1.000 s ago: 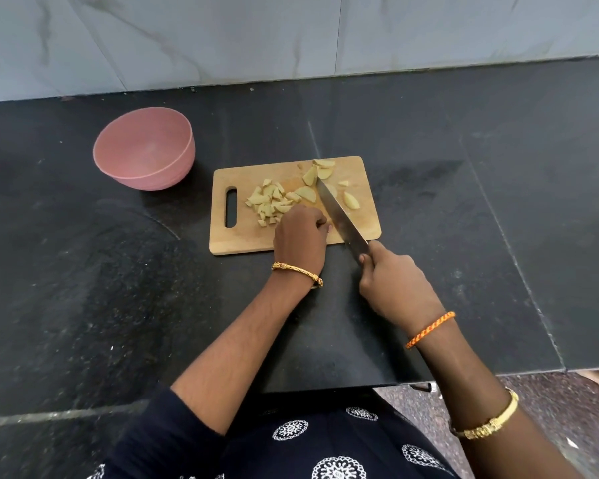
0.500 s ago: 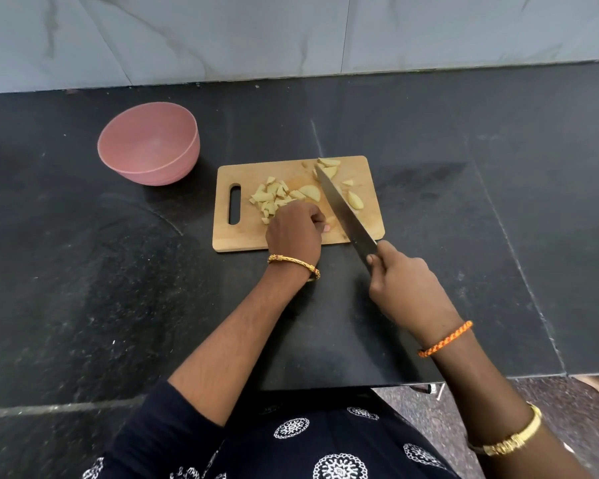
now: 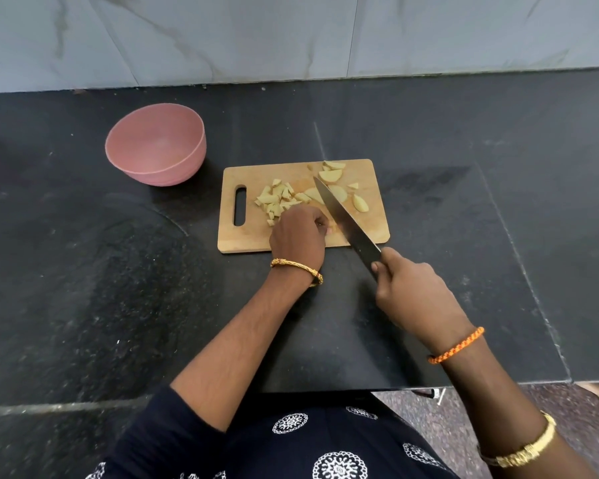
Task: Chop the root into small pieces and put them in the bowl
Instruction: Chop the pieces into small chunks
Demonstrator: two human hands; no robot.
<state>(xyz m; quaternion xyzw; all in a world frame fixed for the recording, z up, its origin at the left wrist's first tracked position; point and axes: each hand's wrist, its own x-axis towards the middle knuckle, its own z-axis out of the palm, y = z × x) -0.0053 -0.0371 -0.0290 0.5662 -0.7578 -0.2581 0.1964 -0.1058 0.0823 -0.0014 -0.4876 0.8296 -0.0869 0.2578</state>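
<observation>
You had the knife (image 3: 346, 223) gripped by its handle in your right hand (image 3: 414, 295), blade slanted across the cutting board (image 3: 242, 174) with the tip toward the far slices, while your left hand (image 3: 298, 236) sat curled on the board just left of the blade, fingers (image 3: 320, 221) bunched over what I judged to be a piece of root; your knuckles hid it, so I could not tell for certain what they pinched. To do this cut well, you needed those fingertips tucked back behind the knuckles, the flat of the blade riding against them, and short downward strokes that kept the tip low on the wood. The hazard was plain: the edge lay very close to your left fingers. As for the count, there was one knife, one board, one pink bowl (image 3: 156, 145) standing well apart to the far left on the table (image 3: 464, 219) with nothing visible inside it, one heap of small chopped pieces (image 3: 277, 200) near the board's handle slot, too many and too jumbled to number, and roughly six larger slices (image 3: 330, 174) toward the far right corner, not yet cut down.
</observation>
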